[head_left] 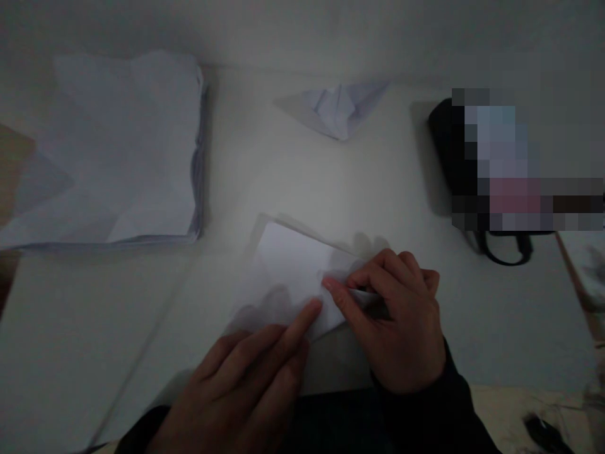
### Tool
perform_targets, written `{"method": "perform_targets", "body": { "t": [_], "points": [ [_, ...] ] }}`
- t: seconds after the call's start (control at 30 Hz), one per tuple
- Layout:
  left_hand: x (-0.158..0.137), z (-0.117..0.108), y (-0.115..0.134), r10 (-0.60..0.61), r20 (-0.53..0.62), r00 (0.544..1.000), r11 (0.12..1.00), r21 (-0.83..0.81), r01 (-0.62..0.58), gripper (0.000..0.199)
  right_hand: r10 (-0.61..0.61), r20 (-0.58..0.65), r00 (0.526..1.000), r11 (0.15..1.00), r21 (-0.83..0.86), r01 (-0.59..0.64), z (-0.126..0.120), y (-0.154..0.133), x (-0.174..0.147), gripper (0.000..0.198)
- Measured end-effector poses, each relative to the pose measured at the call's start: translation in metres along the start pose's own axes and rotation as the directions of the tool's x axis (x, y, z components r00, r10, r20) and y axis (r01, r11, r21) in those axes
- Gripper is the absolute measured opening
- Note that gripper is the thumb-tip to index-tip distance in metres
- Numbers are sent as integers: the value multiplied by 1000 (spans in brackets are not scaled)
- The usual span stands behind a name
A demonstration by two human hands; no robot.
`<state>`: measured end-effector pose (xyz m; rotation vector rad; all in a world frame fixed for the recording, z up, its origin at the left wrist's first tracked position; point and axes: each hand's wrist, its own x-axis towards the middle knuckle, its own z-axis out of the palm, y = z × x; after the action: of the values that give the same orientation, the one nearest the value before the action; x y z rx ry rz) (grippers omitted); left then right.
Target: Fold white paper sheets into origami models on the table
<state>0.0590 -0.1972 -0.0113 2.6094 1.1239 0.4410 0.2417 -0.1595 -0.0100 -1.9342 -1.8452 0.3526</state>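
Observation:
A folded piece of white paper [293,258] lies on the white table in front of me, its far left corner angled away. My left hand [255,372] rests on the paper's near side, with the index finger stretched out and pressing on it. At the right end, my right hand [397,309] has its fingers curled and its thumb laid on the paper, pinching a folded part there. Some of that fold is hidden under the fingers. Farther back sits a folded white paper shape [335,110] with pointed ends and a raised middle.
A thick stack of creased white sheets [127,145] lies at the left on the table [265,176]. At the right back is a black case with a loop strap [508,255], partly covered by blurred blocks. Beyond the table's lower right lies a dark object [546,432].

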Motion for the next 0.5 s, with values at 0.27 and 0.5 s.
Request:
{"method": "perform_targets", "body": {
  "t": [0.27, 0.5],
  "points": [
    [0, -7, -12, 45, 74, 996, 999, 8, -46, 39, -33, 50, 998, 999, -4, 34, -1, 5, 6, 24],
    [5, -13, -20, 73, 97, 993, 997, -42, -69, 34, -27, 41, 999, 1000, -9, 27, 0, 5, 6, 24]
  ]
}}
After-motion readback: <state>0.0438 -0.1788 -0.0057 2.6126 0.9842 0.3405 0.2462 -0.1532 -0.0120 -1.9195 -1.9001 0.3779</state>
